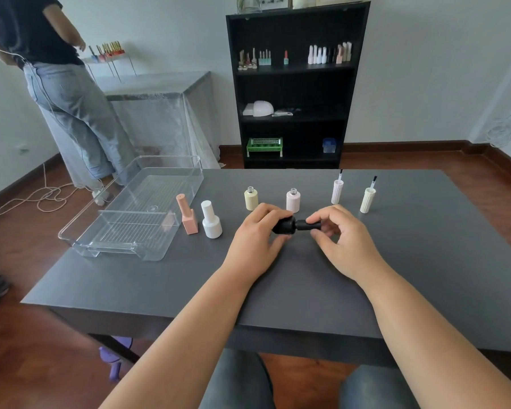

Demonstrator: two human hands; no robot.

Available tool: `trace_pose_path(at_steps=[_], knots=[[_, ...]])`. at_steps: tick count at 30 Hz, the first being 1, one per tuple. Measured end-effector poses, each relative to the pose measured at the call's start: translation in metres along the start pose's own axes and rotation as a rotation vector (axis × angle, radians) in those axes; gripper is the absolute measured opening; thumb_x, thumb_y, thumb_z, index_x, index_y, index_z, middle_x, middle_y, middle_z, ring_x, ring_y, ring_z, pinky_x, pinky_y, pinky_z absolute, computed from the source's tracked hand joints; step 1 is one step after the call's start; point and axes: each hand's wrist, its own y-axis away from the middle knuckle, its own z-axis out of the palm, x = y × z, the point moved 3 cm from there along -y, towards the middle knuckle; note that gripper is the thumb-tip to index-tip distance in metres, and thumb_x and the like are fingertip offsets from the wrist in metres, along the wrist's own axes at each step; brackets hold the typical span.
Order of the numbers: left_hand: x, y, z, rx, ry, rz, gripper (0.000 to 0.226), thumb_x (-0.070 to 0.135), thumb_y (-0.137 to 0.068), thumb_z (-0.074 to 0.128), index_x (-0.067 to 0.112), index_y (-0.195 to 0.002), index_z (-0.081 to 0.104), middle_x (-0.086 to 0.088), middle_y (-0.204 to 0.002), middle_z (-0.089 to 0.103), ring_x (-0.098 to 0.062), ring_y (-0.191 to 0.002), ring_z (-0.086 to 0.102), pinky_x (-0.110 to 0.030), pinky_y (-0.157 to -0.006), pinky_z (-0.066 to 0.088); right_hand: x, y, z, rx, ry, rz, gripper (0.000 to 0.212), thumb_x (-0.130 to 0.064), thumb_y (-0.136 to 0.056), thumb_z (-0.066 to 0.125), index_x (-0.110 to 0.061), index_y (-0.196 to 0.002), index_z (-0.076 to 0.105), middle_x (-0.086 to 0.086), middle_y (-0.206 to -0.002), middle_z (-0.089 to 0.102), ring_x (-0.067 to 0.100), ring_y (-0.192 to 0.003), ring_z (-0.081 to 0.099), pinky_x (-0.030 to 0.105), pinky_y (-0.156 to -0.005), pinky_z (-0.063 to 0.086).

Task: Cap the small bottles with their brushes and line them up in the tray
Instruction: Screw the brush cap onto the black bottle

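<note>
My left hand (257, 234) grips a black bottle (285, 225) lying sideways just above the table. My right hand (341, 234) pinches its black cap (307, 224), which sits on the bottle's neck. A capped peach bottle (187, 215) and a capped white bottle (211, 221) stand beside the clear tray (186, 163), which holds no bottles. An uncapped yellow bottle (251, 199) and an uncapped pink bottle (293, 200) stand behind my hands. A pink brush cap (337, 191) and a yellow brush cap (367, 199) stand upside down at the right, bristles up.
The dark grey table (189, 290) carries everything. A black shelf unit (295, 84) with more bottles stands behind it. A person in jeans (68, 98) stands at the far left by a covered table. Cables lie on the wooden floor at the left.
</note>
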Motion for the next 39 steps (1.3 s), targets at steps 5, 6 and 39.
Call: trace_pose_path(at_steps=[5, 6, 39], knots=[[-0.0001, 0.0003, -0.0008, -0.002, -0.002, 0.014, 0.033, 0.009, -0.081, 0.072, 0.014, -0.113, 0.066, 0.001, -0.107, 0.060, -0.014, -0.091, 0.058, -0.030, -0.077, 0.051, 0.0069, -0.0006, -0.0002, -0.008, -0.044, 0.140, 0.016, -0.019, -0.091, 0.063, -0.035, -0.090, 0.061, -0.004, -0.073, 0.065, 0.003, -0.061, 0.051, 0.007, -0.061, 0.039], [-0.0001, 0.0004, -0.0008, -0.005, -0.004, 0.016, 0.033, 0.009, -0.081, 0.072, 0.014, -0.113, 0.066, 0.001, -0.107, 0.060, -0.014, -0.091, 0.057, -0.030, -0.077, 0.051, 0.0079, -0.0011, 0.0005, -0.022, -0.038, 0.157, 0.010, -0.024, -0.093, 0.059, -0.034, -0.092, 0.061, -0.004, -0.072, 0.067, 0.002, -0.061, 0.053, 0.007, -0.060, 0.039], [0.0007, 0.0018, 0.0007, 0.009, -0.016, 0.047, 0.035, 0.010, -0.079, 0.074, 0.018, -0.113, 0.066, 0.005, -0.106, 0.060, -0.010, -0.090, 0.057, -0.029, -0.072, 0.052, 0.0062, 0.0009, 0.0031, -0.044, -0.081, 0.177, 0.015, -0.035, -0.098, 0.048, -0.032, -0.092, 0.061, -0.003, -0.062, 0.067, 0.007, -0.058, 0.053, 0.013, -0.057, 0.039]])
